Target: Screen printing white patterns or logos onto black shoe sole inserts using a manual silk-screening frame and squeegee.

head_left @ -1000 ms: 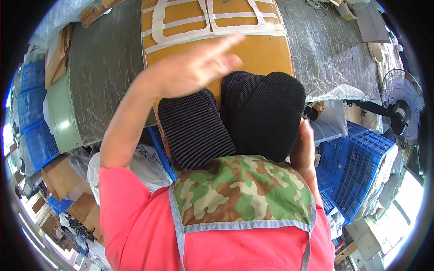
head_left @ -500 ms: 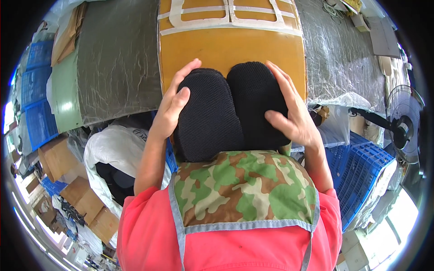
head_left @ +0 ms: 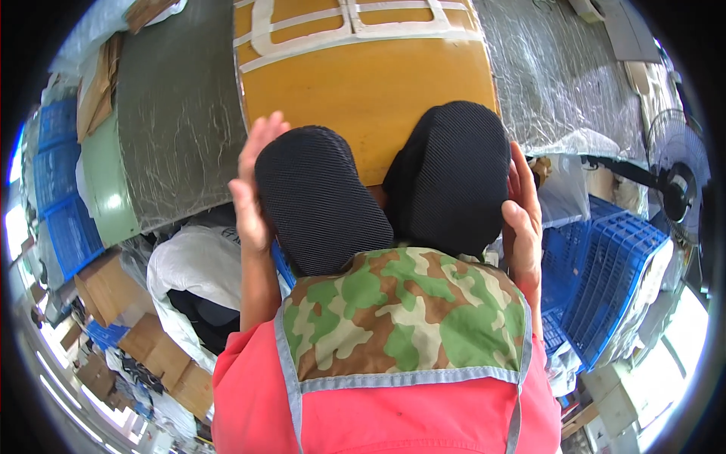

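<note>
Two black, mesh-textured pads with rounded ends stand side by side in front of my chest. The left pad (head_left: pixel 321 200) leans to the left and the right pad (head_left: pixel 454 178) to the right, with a V-shaped gap between their far ends. Along the outer side of the left pad is my left hand (head_left: pixel 255 185), fingers stretched out and thumb apart, slightly blurred. My right hand (head_left: pixel 523 219) lies flat along the right pad's outer side, its thumb raised and its fingers partly hidden behind the pad. Their lower ends meet my camouflage apron (head_left: pixel 401 318).
Ahead is a tan board (head_left: pixel 363 87) with white frame-shaped pieces (head_left: pixel 302 34) on it. Grey plastic-covered surfaces (head_left: pixel 178 129) flank it. Blue crates (head_left: pixel 616 268) and a fan (head_left: pixel 677 178) stand at the right. On the left are a white sack (head_left: pixel 200 261) and cardboard boxes (head_left: pixel 117 280).
The two pads, close together before, have tipped apart at their far ends. Both hands have shifted outward, and my right thumb has come off the front of the right pad.
</note>
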`<state>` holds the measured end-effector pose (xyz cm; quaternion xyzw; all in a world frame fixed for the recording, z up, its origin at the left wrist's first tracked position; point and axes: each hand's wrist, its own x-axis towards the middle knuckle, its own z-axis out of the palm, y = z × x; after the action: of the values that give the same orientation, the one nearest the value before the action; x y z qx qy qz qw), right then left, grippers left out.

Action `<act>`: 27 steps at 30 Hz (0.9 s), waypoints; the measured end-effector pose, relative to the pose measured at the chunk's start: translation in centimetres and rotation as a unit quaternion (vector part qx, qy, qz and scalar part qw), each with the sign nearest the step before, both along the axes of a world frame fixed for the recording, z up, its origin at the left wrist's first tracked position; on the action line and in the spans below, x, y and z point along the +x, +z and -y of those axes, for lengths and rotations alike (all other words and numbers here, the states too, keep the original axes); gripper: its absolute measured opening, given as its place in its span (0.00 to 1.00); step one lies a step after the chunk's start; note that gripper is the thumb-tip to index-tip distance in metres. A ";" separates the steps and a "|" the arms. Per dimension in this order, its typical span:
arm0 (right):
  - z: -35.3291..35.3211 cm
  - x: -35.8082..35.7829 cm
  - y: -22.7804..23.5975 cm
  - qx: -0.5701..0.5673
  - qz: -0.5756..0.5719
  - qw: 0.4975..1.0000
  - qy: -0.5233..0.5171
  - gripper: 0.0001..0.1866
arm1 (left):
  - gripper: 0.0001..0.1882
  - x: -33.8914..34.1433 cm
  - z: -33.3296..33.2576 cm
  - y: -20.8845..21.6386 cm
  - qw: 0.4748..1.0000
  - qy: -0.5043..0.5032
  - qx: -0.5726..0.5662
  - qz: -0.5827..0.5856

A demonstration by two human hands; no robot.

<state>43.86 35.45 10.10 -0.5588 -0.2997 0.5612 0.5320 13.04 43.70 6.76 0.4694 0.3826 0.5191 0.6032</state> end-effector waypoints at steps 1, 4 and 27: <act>0.3 0.2 -0.5 -0.004 0.020 1.000 -0.011 0.46 | 0.43 -0.8 0.6 -0.9 1.000 0.014 0.009 0.001; 1.1 0.1 -1.8 0.009 -0.017 0.999 -0.036 0.48 | 0.43 -1.3 2.4 -1.0 0.996 0.030 0.019 -0.085; -11.9 -0.1 -0.8 0.109 0.214 0.948 0.208 0.29 | 0.35 -0.1 -3.3 1.7 0.979 -0.038 0.143 -0.142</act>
<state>43.73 47.32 9.35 -0.5296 -0.5751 0.4905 0.3849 12.97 47.00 8.49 0.6338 0.3679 0.4737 0.4884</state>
